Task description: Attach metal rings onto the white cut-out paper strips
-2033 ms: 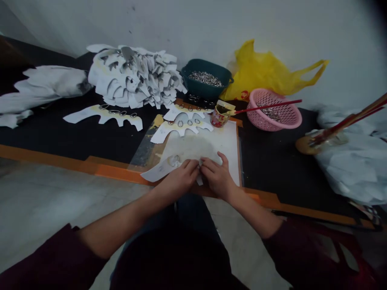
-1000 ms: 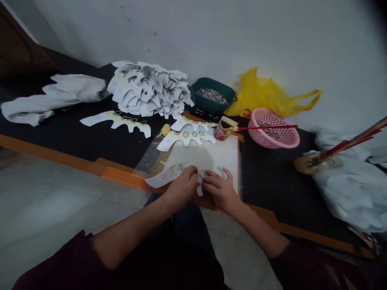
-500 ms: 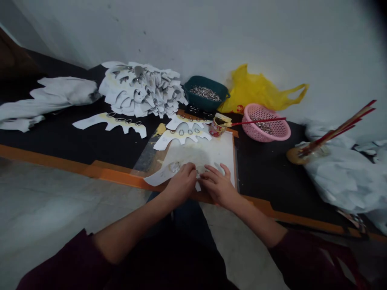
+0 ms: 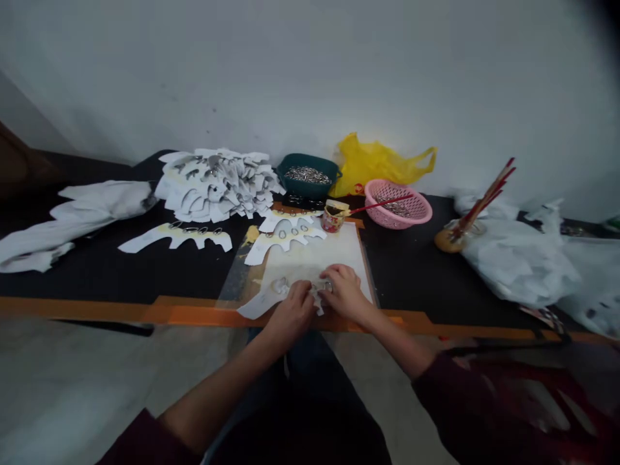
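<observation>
Dim, flat, slightly bluish light gives soft shadows and no glare; the white wall (image 4: 290,77) bows toward the wide-angle edges, and the top right corner falls dark.

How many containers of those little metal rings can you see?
2: a green tub against the wall, and a pink basket to its right. Others may be hidden.

Dk maroon long slvs (image 4: 460,394), dk blue trousers (image 4: 300,378).
</observation>
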`<state>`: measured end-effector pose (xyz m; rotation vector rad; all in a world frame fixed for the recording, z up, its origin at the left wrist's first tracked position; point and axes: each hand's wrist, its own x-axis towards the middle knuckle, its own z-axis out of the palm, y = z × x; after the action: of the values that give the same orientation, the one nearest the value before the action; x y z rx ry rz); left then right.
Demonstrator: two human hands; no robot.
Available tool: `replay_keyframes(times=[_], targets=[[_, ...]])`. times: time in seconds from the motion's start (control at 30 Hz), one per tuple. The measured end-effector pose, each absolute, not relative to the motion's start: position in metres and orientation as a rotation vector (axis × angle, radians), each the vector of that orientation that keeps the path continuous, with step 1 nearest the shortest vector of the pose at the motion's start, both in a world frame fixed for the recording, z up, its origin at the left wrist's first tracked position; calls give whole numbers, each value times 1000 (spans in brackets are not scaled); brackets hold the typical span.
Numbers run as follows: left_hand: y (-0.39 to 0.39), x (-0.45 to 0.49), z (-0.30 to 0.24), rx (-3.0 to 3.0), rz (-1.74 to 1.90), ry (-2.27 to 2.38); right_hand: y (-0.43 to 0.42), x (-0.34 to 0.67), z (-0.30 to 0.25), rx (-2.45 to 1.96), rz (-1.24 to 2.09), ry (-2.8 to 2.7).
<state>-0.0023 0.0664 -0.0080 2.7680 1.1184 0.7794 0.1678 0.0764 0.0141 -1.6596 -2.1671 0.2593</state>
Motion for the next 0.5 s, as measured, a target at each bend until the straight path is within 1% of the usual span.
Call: replay_keyframes(times=[0.17,0.27,0.33,0.4,0.5], targets=[[53,-8,-9,2771,935,1245,80,151,20,-1736,368,-2128],[27,-13,-8,2500,1174,1384,75,145,33,-1710,479,-2097],[7,-14,-7,2119,1315,1431,69,141,42,-1646,682,-1929],[-7,-13,-3,1579,1302,1401,62,135,49,-1519,895,-1712],[-6,-8,5,817,1279,1138,48,124,52,-1373,1004,-1596]])
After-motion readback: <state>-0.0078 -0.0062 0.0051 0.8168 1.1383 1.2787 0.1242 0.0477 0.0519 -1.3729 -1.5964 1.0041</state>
